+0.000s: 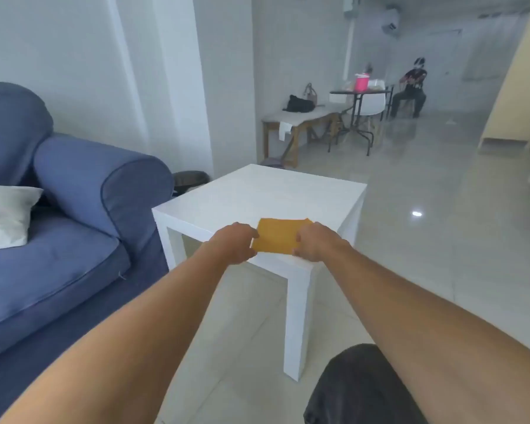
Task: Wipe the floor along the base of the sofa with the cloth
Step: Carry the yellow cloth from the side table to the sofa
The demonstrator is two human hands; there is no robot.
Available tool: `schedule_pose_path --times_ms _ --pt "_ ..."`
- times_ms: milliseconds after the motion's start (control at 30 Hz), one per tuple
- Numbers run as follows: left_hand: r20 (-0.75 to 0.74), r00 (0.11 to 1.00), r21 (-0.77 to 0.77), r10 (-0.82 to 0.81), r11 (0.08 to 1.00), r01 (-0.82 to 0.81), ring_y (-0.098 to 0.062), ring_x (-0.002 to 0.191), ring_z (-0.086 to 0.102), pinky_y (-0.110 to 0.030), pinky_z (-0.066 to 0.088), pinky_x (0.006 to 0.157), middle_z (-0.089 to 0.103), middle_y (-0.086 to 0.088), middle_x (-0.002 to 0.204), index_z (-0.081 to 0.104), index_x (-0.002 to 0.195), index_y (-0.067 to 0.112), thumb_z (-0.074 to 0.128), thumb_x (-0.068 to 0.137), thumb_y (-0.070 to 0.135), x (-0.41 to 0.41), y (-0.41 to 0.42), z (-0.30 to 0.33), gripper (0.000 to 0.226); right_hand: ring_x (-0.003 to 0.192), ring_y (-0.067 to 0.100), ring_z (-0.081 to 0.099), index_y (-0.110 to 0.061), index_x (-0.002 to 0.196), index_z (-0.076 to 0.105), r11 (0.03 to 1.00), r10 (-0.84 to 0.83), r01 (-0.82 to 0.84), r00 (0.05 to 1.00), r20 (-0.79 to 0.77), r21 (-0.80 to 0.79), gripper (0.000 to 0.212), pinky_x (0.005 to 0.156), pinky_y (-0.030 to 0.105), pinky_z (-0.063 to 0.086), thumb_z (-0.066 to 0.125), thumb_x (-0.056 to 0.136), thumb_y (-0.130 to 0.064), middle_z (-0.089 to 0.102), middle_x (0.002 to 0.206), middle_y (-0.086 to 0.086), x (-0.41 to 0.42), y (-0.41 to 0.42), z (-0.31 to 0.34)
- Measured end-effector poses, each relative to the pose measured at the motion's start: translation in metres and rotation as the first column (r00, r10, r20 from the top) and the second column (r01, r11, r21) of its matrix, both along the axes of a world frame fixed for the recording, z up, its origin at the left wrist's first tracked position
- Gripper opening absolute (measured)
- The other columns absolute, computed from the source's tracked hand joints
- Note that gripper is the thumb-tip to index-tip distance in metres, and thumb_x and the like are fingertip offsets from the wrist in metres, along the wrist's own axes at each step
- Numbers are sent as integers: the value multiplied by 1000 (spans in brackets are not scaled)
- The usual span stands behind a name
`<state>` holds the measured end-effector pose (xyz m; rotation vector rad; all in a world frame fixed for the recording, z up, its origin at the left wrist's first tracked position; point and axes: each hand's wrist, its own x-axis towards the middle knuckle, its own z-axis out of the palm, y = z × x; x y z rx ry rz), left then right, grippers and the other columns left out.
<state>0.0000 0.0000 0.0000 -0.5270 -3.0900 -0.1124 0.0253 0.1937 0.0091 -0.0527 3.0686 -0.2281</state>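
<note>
A folded yellow cloth (278, 237) lies on the near corner of a small white side table (257, 194). My left hand (233, 243) grips the cloth's left edge and my right hand (315, 242) grips its right edge, both arms stretched out. The blue sofa (62, 240) fills the left side, its rolled armrest next to the table. The tiled floor (227, 332) runs along the sofa's dark blue base skirt at the lower left.
A white cushion (3, 215) rests on the sofa seat. A dark bin (190, 180) sits between sofa and pillar. My dark-clad knee (358, 390) shows at the bottom. Far back stand a bench, a black table, a white chair and a seated person (410, 90).
</note>
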Motion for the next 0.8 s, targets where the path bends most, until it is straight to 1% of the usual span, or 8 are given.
schedule_pose_path --times_ms 67,167,300,400,467,500,600,800 --pt "12 1000 -77 -16 997 17 -24 135 44 -37 39 107 47 -3 148 45 146 23 57 96 21 -6 12 -8 52 120 30 58 -10 126 62 1000 9 -8 1000 13 -5 41 101 41 50 61 94 -36 62 129 11 2 10 -8" --pt "-33 999 -190 -29 981 22 -28 118 56 -34 46 90 54 -8 132 56 132 16 54 91 5 -12 24 -20 42 109 33 63 -8 118 67 998 11 -14 999 -44 -63 31 95 43 53 61 95 -28 68 119 13 2 18 -20" --pt "-148 988 -205 -47 979 15 -30 105 60 -31 43 78 57 -9 122 61 122 14 47 88 -7 -19 29 -25 42 99 35 66 -5 107 69 997 37 -44 992 -124 -55 21 88 42 54 58 96 -20 69 106 13 -3 20 -27" --pt "-191 980 -222 -53 975 10 -31 101 61 -32 46 77 59 -11 117 63 117 11 48 86 -11 -24 29 -28 40 83 33 60 -7 83 64 998 65 -59 979 -193 38 16 69 34 46 53 94 -8 59 80 5 -8 19 -35" --pt "-200 979 -204 -26 979 -15 -31 100 61 -34 52 83 61 -12 115 66 115 11 50 85 -11 -26 27 -26 40 78 30 48 -13 71 54 996 70 -53 968 -241 78 25 61 32 36 49 88 3 46 68 1 -10 17 -37" --pt "-206 978 -180 -10 983 -28 -32 101 62 -36 53 85 62 -13 114 67 114 11 50 86 -10 -27 25 -23 39 83 31 49 -14 75 57 995 73 -50 961 -265 90 24 65 32 36 48 88 4 50 71 1 -10 15 -36" --pt "-214 976 -79 28 996 -46 -34 101 61 -38 52 86 63 -15 113 68 112 10 50 88 -3 -25 20 -11 33 105 29 55 -11 104 63 996 57 -31 940 -337 82 17 81 38 42 51 94 -4 65 103 8 -12 10 -28" --pt "-284 952 59 114 993 -101 -32 96 62 -39 55 84 66 -11 107 73 107 13 50 90 1 -5 -15 26 31 106 30 53 -12 108 57 999 51 -41 914 -403 33 27 78 37 36 48 88 3 64 108 8 0 -19 10"
